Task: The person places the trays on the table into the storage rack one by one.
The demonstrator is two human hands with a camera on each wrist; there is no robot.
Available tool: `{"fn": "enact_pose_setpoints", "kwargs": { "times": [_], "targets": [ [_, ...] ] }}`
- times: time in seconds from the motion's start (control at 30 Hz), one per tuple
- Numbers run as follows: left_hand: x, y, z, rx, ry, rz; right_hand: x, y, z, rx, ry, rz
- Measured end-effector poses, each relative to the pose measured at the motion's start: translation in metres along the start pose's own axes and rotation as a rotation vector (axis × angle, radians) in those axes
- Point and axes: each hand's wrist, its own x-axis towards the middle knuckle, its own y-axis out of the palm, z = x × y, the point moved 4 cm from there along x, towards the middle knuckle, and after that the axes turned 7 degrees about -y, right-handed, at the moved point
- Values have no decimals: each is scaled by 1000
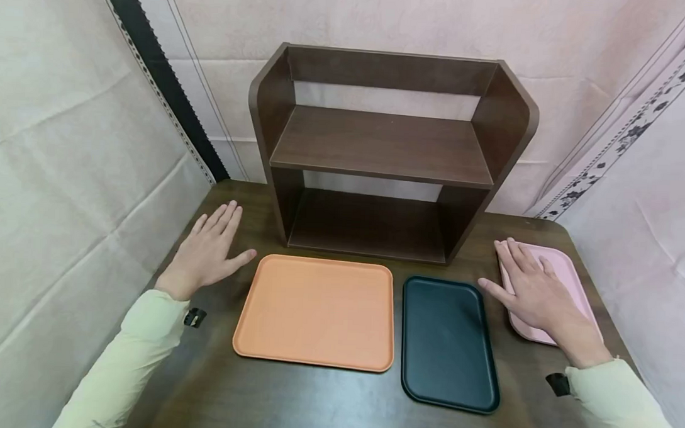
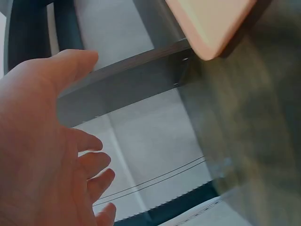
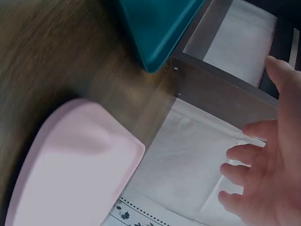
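My left hand, fingers spread and nothing held, hovers over the table left of an orange tray. Its thumb points toward that tray's upper left corner. On the other side, my right hand is spread above a pink tray and hides part of it in the head view. The right wrist view shows this hand apart from the pink tray, with its fingers loosely bent and nothing in them. Between the orange tray and the right hand lies a dark teal tray.
A dark brown two-level shelf stands at the back of the wooden table, just behind the orange and teal trays. Pale cloth hangs on the left, at the back and on the right, close to the table's edges.
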Motion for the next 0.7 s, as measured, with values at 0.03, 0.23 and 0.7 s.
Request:
{"fn": "enact_pose_setpoints", "kwargs": {
  "times": [0.03, 0.23, 0.7],
  "targets": [
    [1, -5, -1, -4, 6, -3, -1, -2, -1, -5, -4, 10],
    [4, -41, -4, -37, 37, -31, -8, -15, 0, -12, -72, -13],
    [15, -138, -21, -16, 114, -108, -21, -15, 13, 75, -162, 76]
  ]
}}
